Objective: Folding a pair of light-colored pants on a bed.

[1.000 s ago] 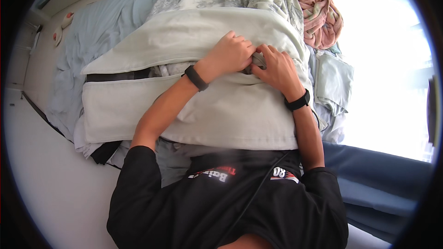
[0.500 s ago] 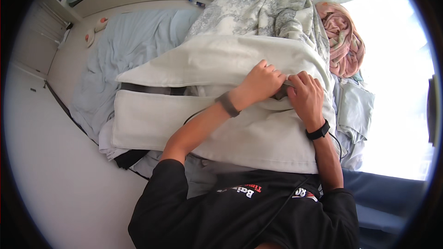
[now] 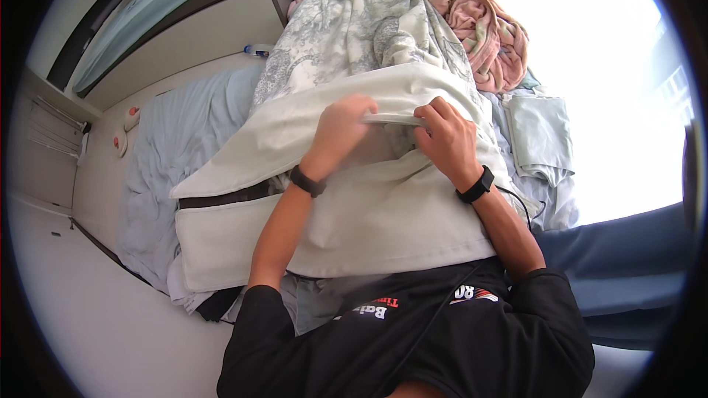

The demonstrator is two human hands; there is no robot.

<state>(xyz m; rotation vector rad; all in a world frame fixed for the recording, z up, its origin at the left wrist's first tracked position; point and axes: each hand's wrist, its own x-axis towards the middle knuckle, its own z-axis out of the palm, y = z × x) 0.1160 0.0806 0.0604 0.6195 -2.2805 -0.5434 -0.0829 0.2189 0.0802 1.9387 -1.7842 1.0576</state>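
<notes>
A thick off-white cloth piece (image 3: 391,210) lies spread in front of me, with a long slit running in from its left side; I cannot tell what kind of article it is. Near the slit's right end, my left hand (image 3: 341,133), slightly blurred, is closed on the raised edge of the cloth. My right hand (image 3: 448,138) pinches the same edge a short way to the right. Between the two hands the edge stretches in a nearly straight strip (image 3: 394,119), with the opening gaping below it.
A grey-patterned blanket (image 3: 346,37) lies beyond the cloth. To its right is a bundled pink blanket (image 3: 483,33), with a folded pale cloth (image 3: 540,133) nearer. A pale blue sheet (image 3: 184,125) covers the left side. A bottle (image 3: 258,50) lies at the back.
My hands have moved apart and the edge between them is now stretched and lifted. Before, they were close together on it. The whole view has shifted slightly.
</notes>
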